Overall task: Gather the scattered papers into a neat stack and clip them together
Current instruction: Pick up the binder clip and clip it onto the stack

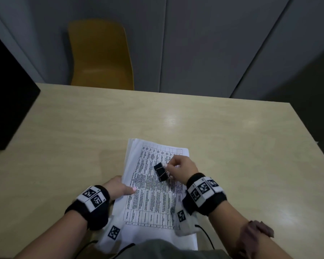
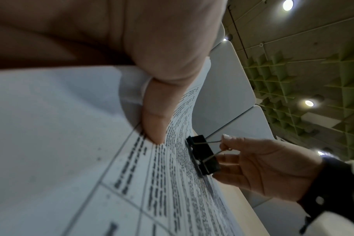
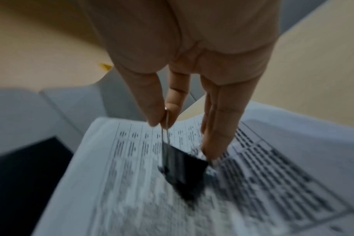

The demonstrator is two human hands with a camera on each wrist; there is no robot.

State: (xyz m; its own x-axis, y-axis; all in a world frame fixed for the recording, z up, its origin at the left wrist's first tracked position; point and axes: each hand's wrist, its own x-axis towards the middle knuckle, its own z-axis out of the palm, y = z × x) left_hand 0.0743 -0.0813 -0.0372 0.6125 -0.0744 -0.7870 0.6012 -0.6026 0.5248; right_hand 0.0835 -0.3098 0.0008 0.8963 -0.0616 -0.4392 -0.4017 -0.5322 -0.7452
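A stack of printed papers (image 1: 150, 193) with a table of text lies on the beige table, reaching its near edge. My left hand (image 1: 120, 187) grips the stack's left edge, thumb (image 2: 154, 121) on the top sheet (image 2: 71, 143), fingers hidden beneath. My right hand (image 1: 180, 167) pinches the wire handles of a black binder clip (image 1: 160, 172) between thumb and forefinger. The black binder clip (image 2: 203, 154) is held just over the top sheet's middle, and whether it touches the paper I cannot tell. In the right wrist view the clip (image 3: 184, 166) hangs below the fingertips (image 3: 155, 118), blurred.
The beige table (image 1: 232, 146) spreads to the right and far side of the papers. A yellow chair (image 1: 99, 55) stands behind the far edge. A black object (image 1: 6, 101) sits at the table's left. Cables (image 1: 206, 234) trail from my wrist bands near the front edge.
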